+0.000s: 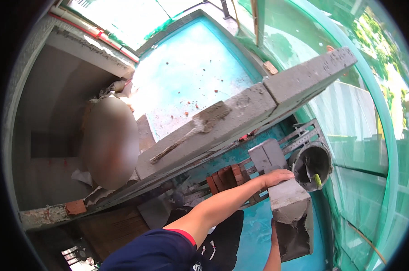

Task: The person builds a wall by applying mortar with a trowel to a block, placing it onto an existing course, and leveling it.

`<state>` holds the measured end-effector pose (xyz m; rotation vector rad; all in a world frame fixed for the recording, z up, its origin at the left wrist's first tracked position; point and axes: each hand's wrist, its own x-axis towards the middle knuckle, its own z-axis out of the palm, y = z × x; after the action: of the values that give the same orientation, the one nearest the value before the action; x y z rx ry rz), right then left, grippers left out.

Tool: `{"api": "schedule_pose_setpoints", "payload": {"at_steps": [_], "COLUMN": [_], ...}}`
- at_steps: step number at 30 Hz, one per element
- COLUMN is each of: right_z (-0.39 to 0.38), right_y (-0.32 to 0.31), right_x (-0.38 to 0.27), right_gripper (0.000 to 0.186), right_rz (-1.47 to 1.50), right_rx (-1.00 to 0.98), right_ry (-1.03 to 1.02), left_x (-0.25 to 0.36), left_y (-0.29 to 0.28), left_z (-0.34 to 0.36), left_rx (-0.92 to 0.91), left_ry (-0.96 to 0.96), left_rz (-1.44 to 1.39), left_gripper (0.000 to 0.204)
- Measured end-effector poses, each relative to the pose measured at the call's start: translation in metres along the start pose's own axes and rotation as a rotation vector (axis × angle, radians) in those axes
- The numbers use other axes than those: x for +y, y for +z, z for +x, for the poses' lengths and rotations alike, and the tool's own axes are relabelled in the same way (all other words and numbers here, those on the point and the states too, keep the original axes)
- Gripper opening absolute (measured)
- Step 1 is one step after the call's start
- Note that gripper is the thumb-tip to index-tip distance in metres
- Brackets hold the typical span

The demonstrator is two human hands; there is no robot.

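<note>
A grey concrete block (289, 198) is held up between my two hands, with dark wet mortar on its near end. My left hand (279, 177) is closed over the block's far upper edge. Lower down, my right hand (274, 232) supports the block's left side, its fingers mostly hidden. Just beyond my left hand are more grey blocks (267, 156). Beside them is a dark bucket (299, 174), with a yellow-green handle (318, 180) sticking up in it. To the left runs a block wall (240, 113); wet mortar (215, 113) and a stick-like tool (177, 145) lie on top.
Red bricks (224, 179) rest on a perforated metal platform (303, 133) below the wall. Green netting (358, 189) hangs along the right side. Beyond the wall is a turquoise surface (191, 67) with scattered debris. A blurred oval (109, 144) covers part of the left.
</note>
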<state>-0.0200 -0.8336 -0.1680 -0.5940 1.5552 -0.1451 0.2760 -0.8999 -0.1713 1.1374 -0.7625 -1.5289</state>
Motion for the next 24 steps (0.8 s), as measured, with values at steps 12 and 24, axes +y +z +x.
{"api": "schedule_pose_setpoints", "payload": {"at_steps": [12,24], "right_z": [-0.202,-0.412], "right_y": [0.132,0.267], "right_x": [-0.114,-0.118], "right_gripper": [0.081,0.109], "right_rz": [-0.568,-1.628], "right_rx": [-0.41,-0.987], "right_ry": [-0.973,-1.395], "left_x": [0.013,0.033], "left_y": [-0.035,0.003], "left_z": [-0.239,-0.501], "left_rx": [0.423,0.837], "left_ry": [0.053,0.426], "left_rz": [-0.976,-1.296], "left_gripper": [0.041,0.047]}}
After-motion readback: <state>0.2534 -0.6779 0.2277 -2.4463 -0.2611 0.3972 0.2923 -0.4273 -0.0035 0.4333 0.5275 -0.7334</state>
